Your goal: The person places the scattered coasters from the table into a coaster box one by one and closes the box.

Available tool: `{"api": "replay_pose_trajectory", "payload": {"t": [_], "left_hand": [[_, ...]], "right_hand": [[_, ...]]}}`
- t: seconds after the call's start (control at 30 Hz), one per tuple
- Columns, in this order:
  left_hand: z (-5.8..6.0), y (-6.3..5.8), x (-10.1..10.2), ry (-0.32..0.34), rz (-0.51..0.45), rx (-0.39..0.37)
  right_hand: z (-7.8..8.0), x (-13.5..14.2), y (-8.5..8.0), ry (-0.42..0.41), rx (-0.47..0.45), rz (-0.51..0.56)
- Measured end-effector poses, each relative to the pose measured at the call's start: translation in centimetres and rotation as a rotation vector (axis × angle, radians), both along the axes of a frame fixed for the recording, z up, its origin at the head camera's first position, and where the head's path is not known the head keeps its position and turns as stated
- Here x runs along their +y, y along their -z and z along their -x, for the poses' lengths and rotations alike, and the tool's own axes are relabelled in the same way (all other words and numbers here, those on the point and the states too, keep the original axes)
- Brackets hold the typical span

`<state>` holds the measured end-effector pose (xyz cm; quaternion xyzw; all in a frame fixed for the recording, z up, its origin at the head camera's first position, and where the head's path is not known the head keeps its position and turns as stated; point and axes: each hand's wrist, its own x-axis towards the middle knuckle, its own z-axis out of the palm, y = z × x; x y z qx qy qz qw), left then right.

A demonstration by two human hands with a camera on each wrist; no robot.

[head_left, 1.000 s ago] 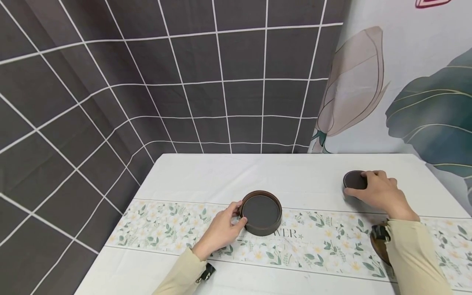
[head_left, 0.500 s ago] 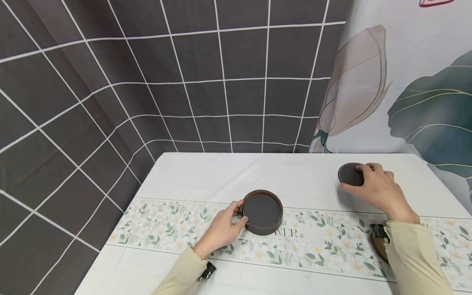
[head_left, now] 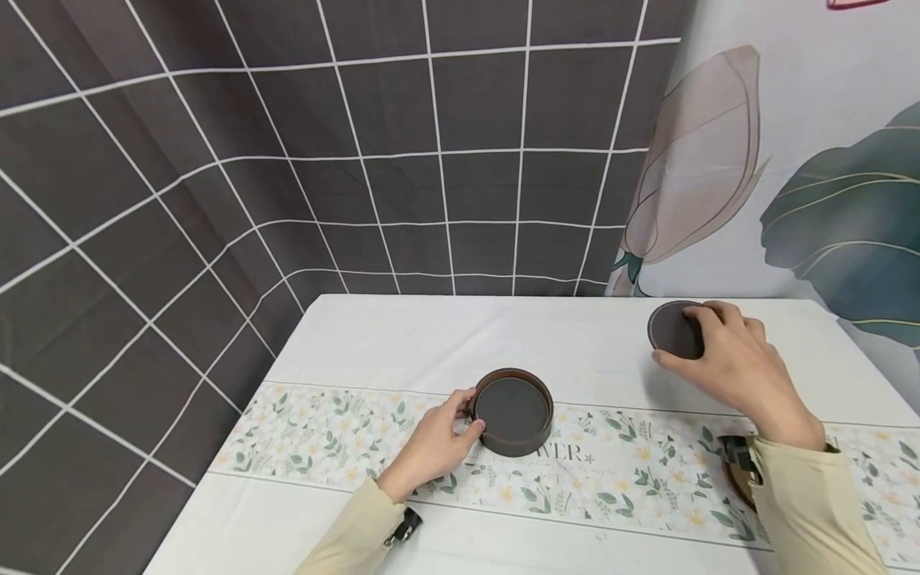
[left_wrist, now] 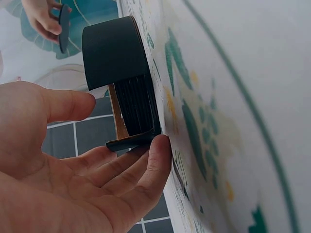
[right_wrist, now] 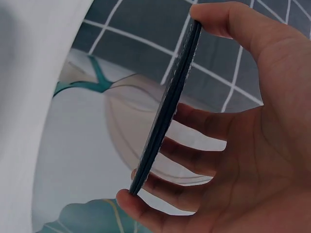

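A round, dark brown coaster holder (head_left: 513, 412) sits on the table with a dark coaster (head_left: 512, 409) at its top. My left hand (head_left: 433, 442) holds its left side, thumb at the front and fingers farther back. Through the slot in the holder's side, the left wrist view shows stacked dark edges (left_wrist: 132, 108). Above the table at the right, my right hand (head_left: 740, 363) grips a round dark coaster (head_left: 674, 331) by its rim, tilted. Its edge (right_wrist: 165, 109) shows dark layers in the right wrist view; I cannot tell whether it is one coaster or more.
A brown round object (head_left: 740, 485) lies partly hidden under my right sleeve. A floral band (head_left: 316, 435) runs across the white table (head_left: 402, 343). Dark grid-patterned cloth (head_left: 388, 192) hangs behind and on the left, leaf-printed cloth (head_left: 826, 239) at the right.
My right hand has raised the coaster, moving it slightly left and away from me; its face tilts more toward the head camera. The left hand and the holder have stayed put.
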<state>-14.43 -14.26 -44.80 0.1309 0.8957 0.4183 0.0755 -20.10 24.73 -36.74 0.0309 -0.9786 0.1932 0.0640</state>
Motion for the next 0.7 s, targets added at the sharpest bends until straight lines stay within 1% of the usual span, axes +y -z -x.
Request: {"api": "replay_pose_trajectory", "payload": {"t": [0.2, 0.33, 0.53, 0.7], "left_hand": [[0.1, 0.1, 0.0, 0.002, -0.006, 0.0], [0.2, 0.0, -0.1, 0.004, -0.009, -0.003], [0.2, 0.0, -0.1, 0.005, -0.016, -0.008], [0.2, 0.0, -0.1, 0.011, -0.021, -0.012]], "right_hand": [[-0.7, -1.5, -0.7, -0.045, 0.07, 0.001], [-0.9, -2.7, -0.9, -0.071, 0.091, 0.008], [-1.3, -4.5, -0.6, -0.136, 0.121, 0.005], [-1.6, -6.1, -0.3, -0.191, 0.173, -0.012]]}}
